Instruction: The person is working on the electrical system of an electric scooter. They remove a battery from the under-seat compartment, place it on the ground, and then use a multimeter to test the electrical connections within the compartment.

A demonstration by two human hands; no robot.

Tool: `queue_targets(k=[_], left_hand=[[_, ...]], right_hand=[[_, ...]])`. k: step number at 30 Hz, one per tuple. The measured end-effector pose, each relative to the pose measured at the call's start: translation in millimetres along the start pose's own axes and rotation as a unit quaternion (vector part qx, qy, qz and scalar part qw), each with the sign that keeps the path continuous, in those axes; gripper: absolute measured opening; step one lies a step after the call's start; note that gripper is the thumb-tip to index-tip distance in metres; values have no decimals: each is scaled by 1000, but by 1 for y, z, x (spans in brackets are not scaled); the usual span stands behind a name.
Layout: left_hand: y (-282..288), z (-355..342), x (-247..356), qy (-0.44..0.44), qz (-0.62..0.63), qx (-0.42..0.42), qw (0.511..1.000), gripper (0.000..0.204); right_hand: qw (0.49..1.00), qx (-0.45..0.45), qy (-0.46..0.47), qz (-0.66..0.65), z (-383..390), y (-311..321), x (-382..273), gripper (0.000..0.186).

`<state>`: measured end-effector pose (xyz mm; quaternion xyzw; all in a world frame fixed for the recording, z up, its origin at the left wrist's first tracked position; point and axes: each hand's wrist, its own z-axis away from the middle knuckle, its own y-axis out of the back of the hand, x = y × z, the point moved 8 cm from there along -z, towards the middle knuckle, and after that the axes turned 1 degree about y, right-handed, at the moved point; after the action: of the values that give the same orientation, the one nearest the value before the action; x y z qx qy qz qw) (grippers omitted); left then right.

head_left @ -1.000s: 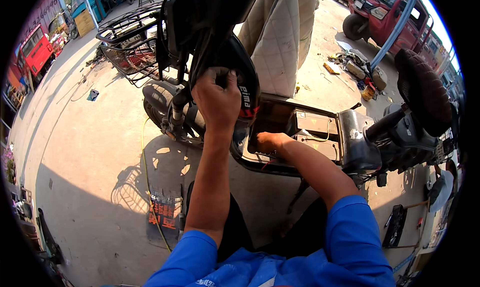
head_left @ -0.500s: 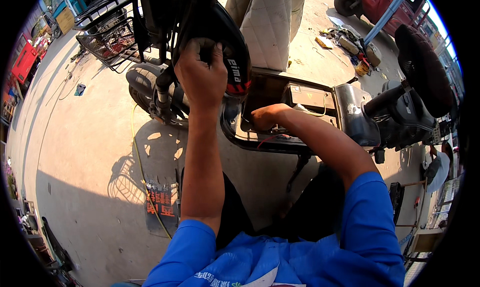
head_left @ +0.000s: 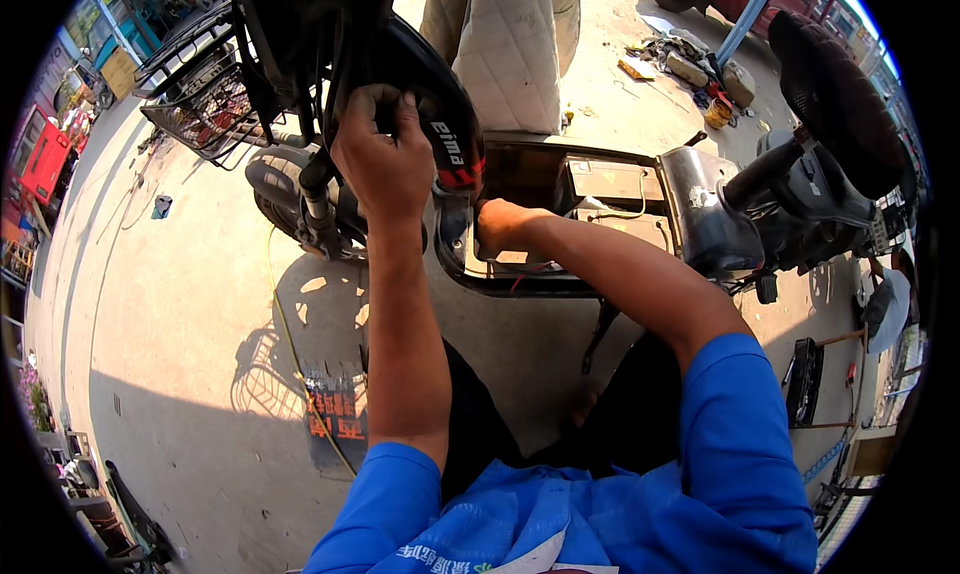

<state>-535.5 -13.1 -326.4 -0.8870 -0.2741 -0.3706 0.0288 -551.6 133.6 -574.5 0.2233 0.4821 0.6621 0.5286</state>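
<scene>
An electric scooter stands crosswise in front of me, its floor compartment point(head_left: 560, 289) uncovered. My left hand point(head_left: 385, 159) is up against the black front panel point(head_left: 455, 99), fingers curled and thumb raised; whatever they grip is hidden. Down at the front end of the compartment is my right hand point(head_left: 505, 229), closed, with its fingertips out of sight below the panel's lower end. Beside it, toward the seat, box-shaped batteries point(head_left: 610, 181) sit in the compartment with a pale cable point(head_left: 640, 196) across them. A thin red wire point(head_left: 517, 282) shows at the near rim.
A black wire basket point(head_left: 205, 104) and front wheel point(head_left: 275, 179) are at the left. The dark seat point(head_left: 840, 104) rises at the right. A quilted pale cover point(head_left: 510, 59) stands behind. A yellow hose point(head_left: 290, 349) crosses the ground near a dark printed mat point(head_left: 335, 414). A toolbox point(head_left: 805, 382) lies right.
The view has shifted slightly. My right hand has moved a little up and left, closer to the front panel. My left hand stays at the panel in much the same pose.
</scene>
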Motion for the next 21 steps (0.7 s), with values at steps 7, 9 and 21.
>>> queue_targets(k=[7,9,21], left_hand=[[-5,0,8,-30,-1,-11,1000,7],[8,0,7,-28,-25,-19,999,5],[14,3,19,-62,-34,-141,987,15]], right_hand=[[999,20,44,-15,-19,-27,27,35],[991,-55,-60,-109,-2,-11,10,48],[969,63,-56,-231,9,-22,47,33]])
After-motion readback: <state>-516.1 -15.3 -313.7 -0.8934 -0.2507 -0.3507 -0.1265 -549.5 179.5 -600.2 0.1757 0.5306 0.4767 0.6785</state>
